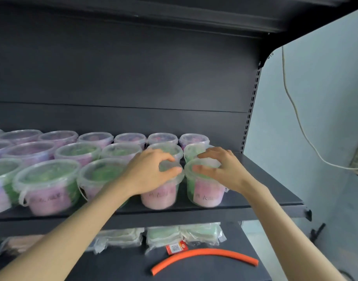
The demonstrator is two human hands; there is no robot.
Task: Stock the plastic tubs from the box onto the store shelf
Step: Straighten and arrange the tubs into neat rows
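Several clear plastic tubs with pink, green and purple contents stand in rows on the dark shelf (265, 191). My left hand (151, 173) grips the lid rim of a front-row tub (161, 196) from above, fingers curled over it. Beside it, my right hand (220, 169) grips the lid of the rightmost front tub (206, 194) the same way. Both tubs stand upright on the shelf near its front edge. The box is out of view.
A lower shelf (224, 272) holds flat plastic-wrapped packs (180, 237), a red tag (177, 247) and a curved orange tube (204, 257). To the right is a pale wall with a hanging white cord (295, 110). Bare shelf surface lies right of the last tub.
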